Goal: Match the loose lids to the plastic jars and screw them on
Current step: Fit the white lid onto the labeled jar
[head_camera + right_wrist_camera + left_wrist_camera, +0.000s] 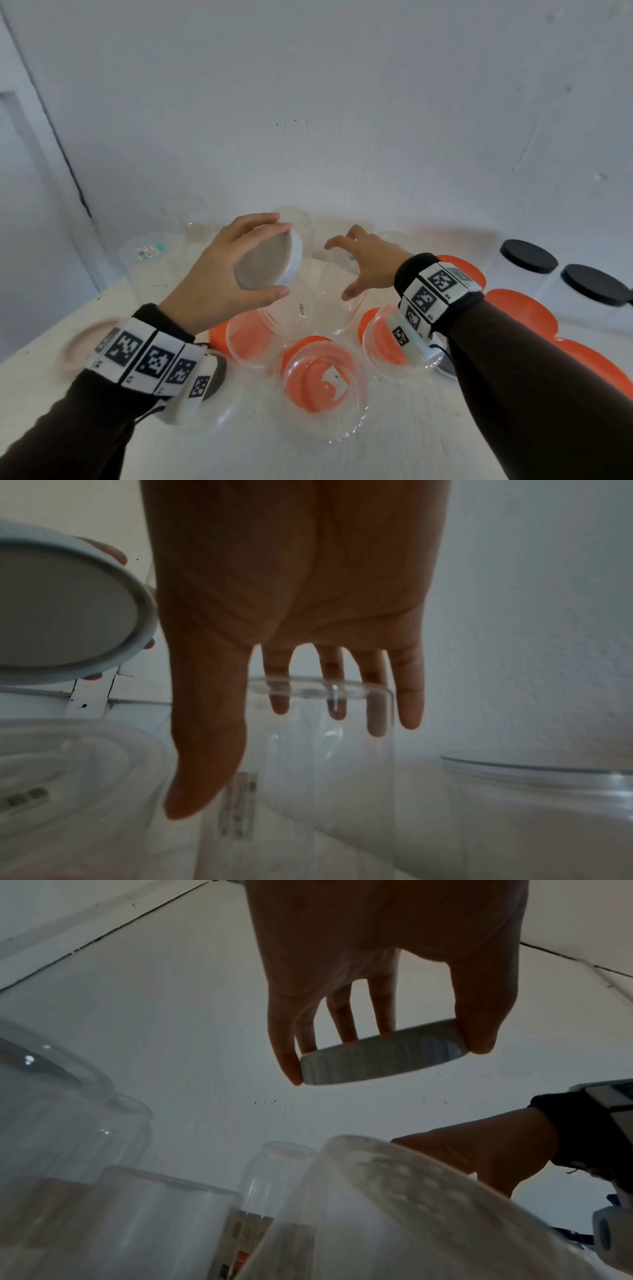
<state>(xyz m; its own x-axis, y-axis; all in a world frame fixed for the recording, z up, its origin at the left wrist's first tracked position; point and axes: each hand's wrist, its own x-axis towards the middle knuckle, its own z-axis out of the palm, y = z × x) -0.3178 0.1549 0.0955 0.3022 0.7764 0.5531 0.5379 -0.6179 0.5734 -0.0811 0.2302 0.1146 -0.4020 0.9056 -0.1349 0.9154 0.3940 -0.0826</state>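
Note:
My left hand [239, 263] grips a white ribbed lid [274, 257] by its rim, tilted, above the cluster of clear plastic jars; the lid [383, 1056] shows edge-on in the left wrist view and from below [65, 610] in the right wrist view. My right hand [363, 263] hovers open, fingers spread, over a tall clear jar [322, 750] without touching it. Several open clear jars [322, 373] stand on the white table [394, 445], some over orange lids [513, 305]. Two jars with black lids [527, 257] stand at the right.
A wall runs close behind the table. More clear jars [150, 260] stand at the back left. A pale pink lid [78, 346] lies near the left edge, and a dark lid [219, 373] sits under my left wrist.

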